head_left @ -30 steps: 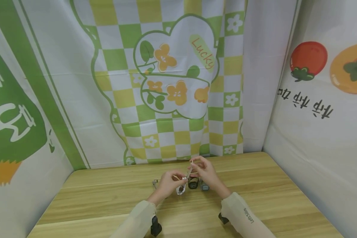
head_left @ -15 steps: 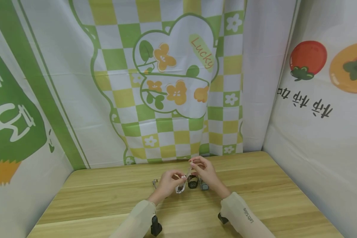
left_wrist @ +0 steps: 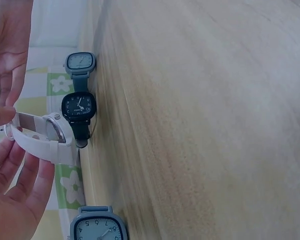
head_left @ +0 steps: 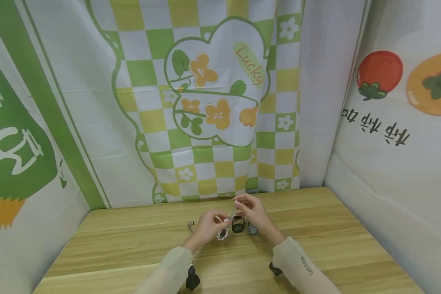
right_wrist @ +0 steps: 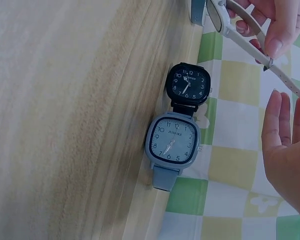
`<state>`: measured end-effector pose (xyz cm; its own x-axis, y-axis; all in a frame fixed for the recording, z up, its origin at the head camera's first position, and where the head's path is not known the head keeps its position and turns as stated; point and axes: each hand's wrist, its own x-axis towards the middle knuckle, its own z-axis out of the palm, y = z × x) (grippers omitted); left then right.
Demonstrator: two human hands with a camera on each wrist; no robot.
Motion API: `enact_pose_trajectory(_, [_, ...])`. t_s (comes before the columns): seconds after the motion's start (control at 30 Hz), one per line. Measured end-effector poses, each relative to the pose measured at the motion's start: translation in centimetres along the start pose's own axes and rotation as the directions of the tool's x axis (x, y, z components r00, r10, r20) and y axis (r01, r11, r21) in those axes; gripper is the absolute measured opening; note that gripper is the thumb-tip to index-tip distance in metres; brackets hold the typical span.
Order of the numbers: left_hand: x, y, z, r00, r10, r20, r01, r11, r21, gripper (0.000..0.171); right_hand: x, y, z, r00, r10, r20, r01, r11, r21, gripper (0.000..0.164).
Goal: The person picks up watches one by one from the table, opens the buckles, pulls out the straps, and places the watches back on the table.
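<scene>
A white wristwatch [head_left: 222,234] is held up between both hands, its case hanging below the left hand. My left hand [head_left: 207,224] grips it near the buckle, and in the right wrist view the left thumb presses on the white strap [right_wrist: 247,46]. The right hand [head_left: 252,209] pinches the strap's free end between thumb and fingertips, higher up and to the right. Just behind the hands stand a black wristwatch [right_wrist: 188,84] and a grey-blue wristwatch [right_wrist: 173,140], side by side with their dials facing the person.
Left of the left hand stands another grey-blue wristwatch [left_wrist: 100,227], partly hidden in the head view. All rest on a wooden table [head_left: 132,245]. A checkered cloth [head_left: 206,163] hangs behind the table's back edge, with white printed cloths on both sides.
</scene>
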<state>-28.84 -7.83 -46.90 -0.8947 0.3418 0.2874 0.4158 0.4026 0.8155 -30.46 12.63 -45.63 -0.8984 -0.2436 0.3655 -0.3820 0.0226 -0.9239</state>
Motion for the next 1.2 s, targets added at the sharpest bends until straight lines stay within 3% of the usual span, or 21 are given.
enact_pose_trajectory(0.43, [0.1, -0.3, 0.4, 0.997, 0.043, -0.065, -0.043, 0.999, -0.001, 0.009, 0.0, -0.1, 0.4, 0.994, 0.097, -0.049, -0.093, 0.992, 0.084, 0.029])
enact_pose_trajectory(0.57, [0.1, -0.4, 0.6, 0.996, 0.030, -0.089, -0.030, 1.000, -0.003, 0.011, 0.0, 0.0, 0.6, 0.991, 0.111, -0.078, -0.103, 0.989, 0.106, 0.027])
enact_pose_trajectory(0.9, [0.4, 0.1, 0.5, 0.993, 0.009, -0.119, -0.012, 1.000, -0.027, 0.017, -0.4, 0.7, 1.1, 0.985, 0.159, -0.064, -0.148, 0.977, 0.153, 0.032])
enact_pose_trajectory(1.2, [0.4, 0.3, 0.6, 0.990, -0.025, -0.136, 0.008, 0.992, -0.122, 0.016, -0.6, 0.8, 1.5, 0.980, 0.175, -0.094, -0.158, 0.974, 0.159, 0.032])
